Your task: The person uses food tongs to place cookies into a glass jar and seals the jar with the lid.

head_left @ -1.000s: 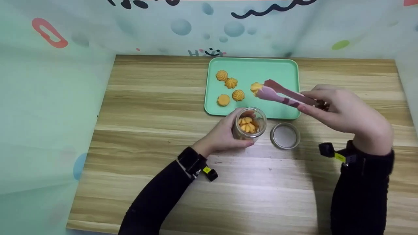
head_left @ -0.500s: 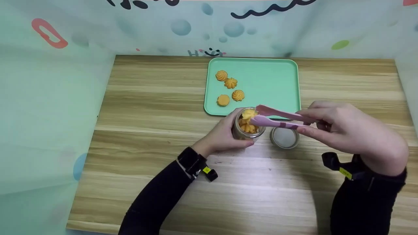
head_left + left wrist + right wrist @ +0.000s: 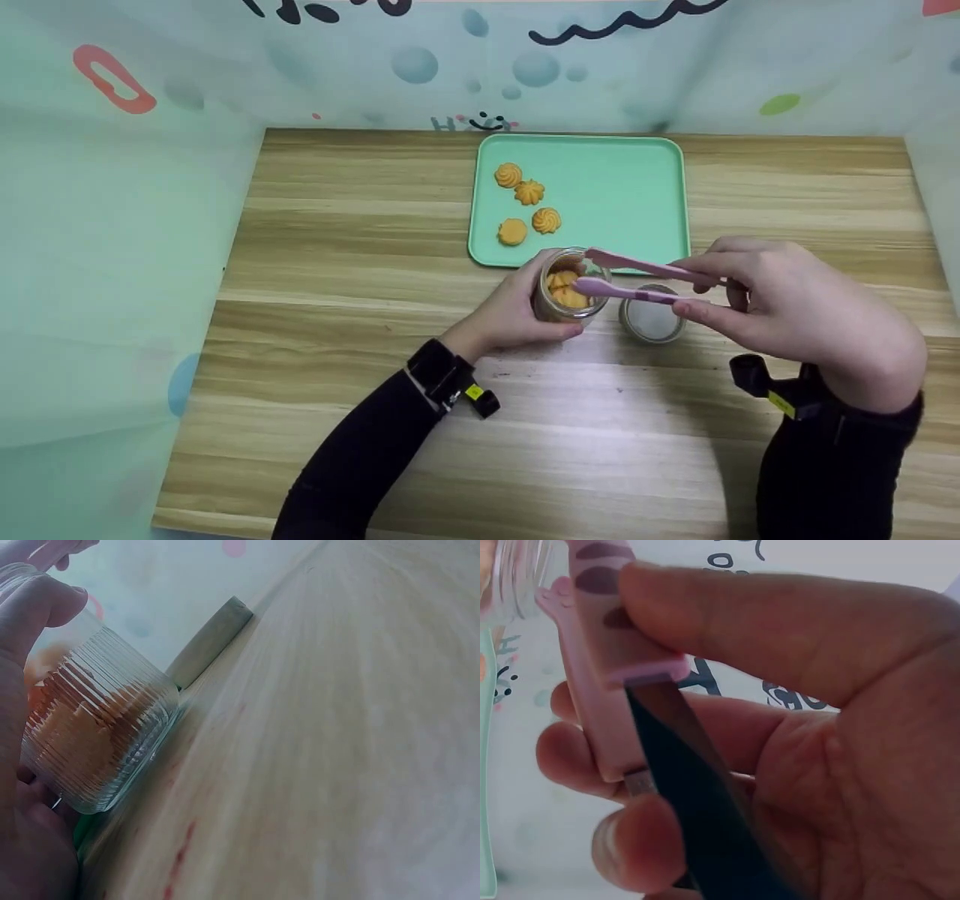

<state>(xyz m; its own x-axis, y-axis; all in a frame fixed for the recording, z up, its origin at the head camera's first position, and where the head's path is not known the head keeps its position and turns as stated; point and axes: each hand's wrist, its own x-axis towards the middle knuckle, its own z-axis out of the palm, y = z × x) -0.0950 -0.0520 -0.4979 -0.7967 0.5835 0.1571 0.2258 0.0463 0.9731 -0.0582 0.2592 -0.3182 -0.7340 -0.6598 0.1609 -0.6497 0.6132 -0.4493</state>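
Observation:
My left hand (image 3: 517, 307) grips a ribbed glass jar (image 3: 97, 720) on the table, thumb on the near side. Several golden cookies (image 3: 568, 292) lie inside it, visible through its mouth and its wall. In my right hand (image 3: 780, 300) I hold pink tongs (image 3: 634, 292) with metal arms, pinched between thumb and fingers. Their two tips stand apart over the jar's mouth, with nothing between them. The right wrist view shows the paw-shaped tip (image 3: 555, 596) close to the glass. Behind the jar, several swirled cookies (image 3: 547, 220) sit on the left part of a green tray (image 3: 622, 172).
A round jar lid (image 3: 652, 315) lies on the wooden table (image 3: 337, 247) just right of the jar, partly under the tongs in the head view. A patterned backdrop (image 3: 360, 67) stands along the table's back and left sides.
The tongs came down and left from over the tray to the jar with a cookie between their tips. Their tips have spread, and the cookie is in the jar. My left hand stayed put.

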